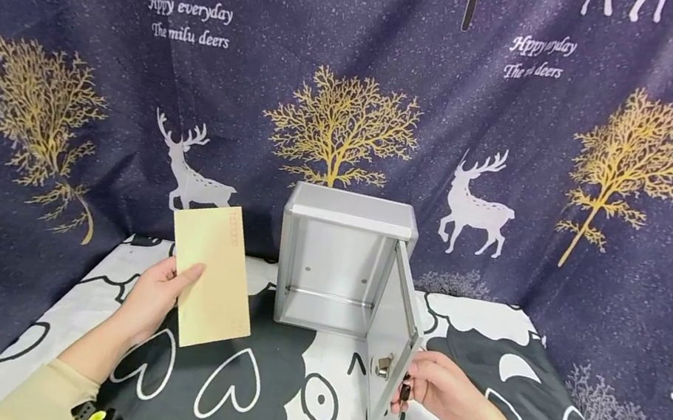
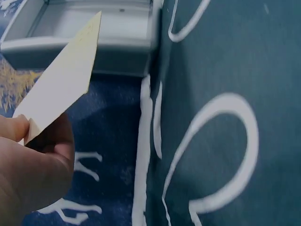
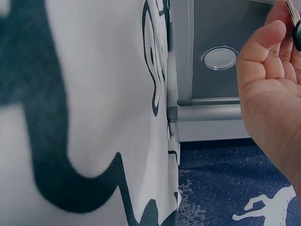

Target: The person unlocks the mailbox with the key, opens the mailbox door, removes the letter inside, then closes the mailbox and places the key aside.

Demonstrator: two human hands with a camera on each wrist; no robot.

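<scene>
A pale yellow envelope (image 1: 213, 293) stands tilted in my left hand (image 1: 155, 298), its left edge pinched between thumb and fingers. In the left wrist view, the envelope (image 2: 66, 80) slants toward the box from the left hand (image 2: 37, 165). The grey metal mailbox (image 1: 353, 208) has its door (image 1: 396, 311) swung out toward me, a lock (image 1: 383, 366) showing on the inner face. At the door's outer side my right hand (image 1: 446, 391) has curled fingers around a key with a black head (image 1: 405, 391). The right wrist view shows the key (image 3: 296, 35) by the right hand's (image 3: 273, 80) fingertips.
The box stands at the back of a table covered with a black-and-white patterned cloth (image 1: 245, 419). Behind it hangs a dark blue curtain (image 1: 392, 47) with deer and trees. A round window (image 3: 220, 59) sits in the door's outer face.
</scene>
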